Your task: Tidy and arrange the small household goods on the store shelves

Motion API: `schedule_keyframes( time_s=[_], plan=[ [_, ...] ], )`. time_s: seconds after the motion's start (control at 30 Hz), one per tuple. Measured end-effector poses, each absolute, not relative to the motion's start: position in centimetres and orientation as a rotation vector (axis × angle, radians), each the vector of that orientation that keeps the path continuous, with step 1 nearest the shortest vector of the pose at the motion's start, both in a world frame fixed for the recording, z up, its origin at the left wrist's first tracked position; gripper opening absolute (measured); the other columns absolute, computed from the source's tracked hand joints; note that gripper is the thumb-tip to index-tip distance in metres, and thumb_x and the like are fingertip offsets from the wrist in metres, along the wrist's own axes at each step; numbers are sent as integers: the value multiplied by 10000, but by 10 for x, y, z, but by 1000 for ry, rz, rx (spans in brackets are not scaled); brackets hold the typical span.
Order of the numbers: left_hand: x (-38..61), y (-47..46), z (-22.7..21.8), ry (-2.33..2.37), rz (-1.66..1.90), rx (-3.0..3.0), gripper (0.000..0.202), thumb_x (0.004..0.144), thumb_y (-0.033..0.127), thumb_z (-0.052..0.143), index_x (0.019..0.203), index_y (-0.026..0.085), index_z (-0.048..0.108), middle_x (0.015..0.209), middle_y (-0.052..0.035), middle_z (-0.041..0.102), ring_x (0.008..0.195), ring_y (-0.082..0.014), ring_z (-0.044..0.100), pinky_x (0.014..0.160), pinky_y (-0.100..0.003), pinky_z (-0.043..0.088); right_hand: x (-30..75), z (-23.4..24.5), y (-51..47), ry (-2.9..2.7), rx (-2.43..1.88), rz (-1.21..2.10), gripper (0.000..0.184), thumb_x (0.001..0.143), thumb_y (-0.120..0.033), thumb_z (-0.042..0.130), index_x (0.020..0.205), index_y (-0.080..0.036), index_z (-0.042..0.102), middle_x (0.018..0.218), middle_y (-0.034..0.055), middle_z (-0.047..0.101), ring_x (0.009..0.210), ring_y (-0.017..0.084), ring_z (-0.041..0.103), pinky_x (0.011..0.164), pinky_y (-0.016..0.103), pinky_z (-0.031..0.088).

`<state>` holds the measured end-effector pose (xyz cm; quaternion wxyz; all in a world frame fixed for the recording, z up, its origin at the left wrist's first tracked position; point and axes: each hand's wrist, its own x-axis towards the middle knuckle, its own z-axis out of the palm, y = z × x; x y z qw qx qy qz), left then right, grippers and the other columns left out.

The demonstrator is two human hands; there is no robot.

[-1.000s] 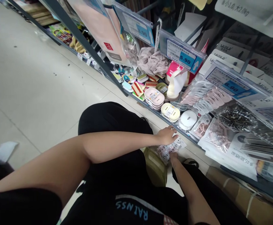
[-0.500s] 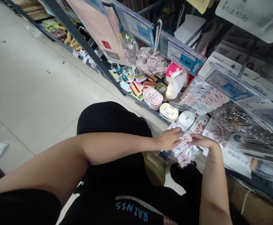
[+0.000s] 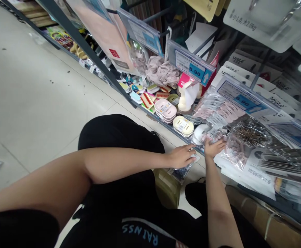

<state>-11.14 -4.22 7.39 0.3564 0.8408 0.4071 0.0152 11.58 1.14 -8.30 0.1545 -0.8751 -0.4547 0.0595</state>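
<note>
The person crouches on the floor (image 3: 36, 89) of a shop aisle, facing a low shelf (image 3: 163, 123) crowded with small goods.

A moment ago both hands met in front of the shelf around a clear packet of pink pieces. Now the hands are apart and that packet is no longer held between them. The right hand (image 3: 213, 146) has gone forward onto the shelf, its fingers spread and laid on the pink packets (image 3: 234, 151) lying there. The packet seems to have joined its like, though I cannot pick it out from its neighbours. The right hand looks apart rather than clamped on anything.

The left hand (image 3: 181, 156) has dropped back to the near edge of the shelf, palm down with fingers stretched out. It rests flat on the far end of a clear packet of dark pieces (image 3: 181, 171) that lies on the floor just beside the person's knee. It presses on this packet and does not grip it.

So one packet is on the shelf and one is still on the floor under the left hand.

Left of the right hand stand a white round disc (image 3: 200, 132), a yellow soap dish (image 3: 182, 125) and a stack of pink soap dishes (image 3: 166, 109). A price tag (image 3: 191, 67) hangs above them.
</note>
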Motion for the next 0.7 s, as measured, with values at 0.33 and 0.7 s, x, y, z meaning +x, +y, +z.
schedule_keyframes(
  time_s=[0.33, 0.7],
  plan=[
    [-108, -43, 71, 1040, 25, 2172, 393, 1023, 426, 378, 1209, 183, 625, 1530, -111, 439, 1204, -253, 611, 1018, -401, 542, 123, -77, 28, -1250, -2842, 513, 1226, 735, -746, 664, 1625, -76, 152, 1647, 269, -12, 1403, 453, 291, 1131, 536, 336],
    [-115, -43, 79, 1098, 49, 2170, 385, 1026, 374, 367, 1187, 154, 639, 1437, -122, 518, 1212, -264, 599, 1026, -424, 539, 66, -98, -45, -2012, -2287, 743, 535, 1010, -341, 408, 1473, -78, 466, 1515, 259, 378, 1453, 393, 235, 1157, 590, 228]
  ],
)
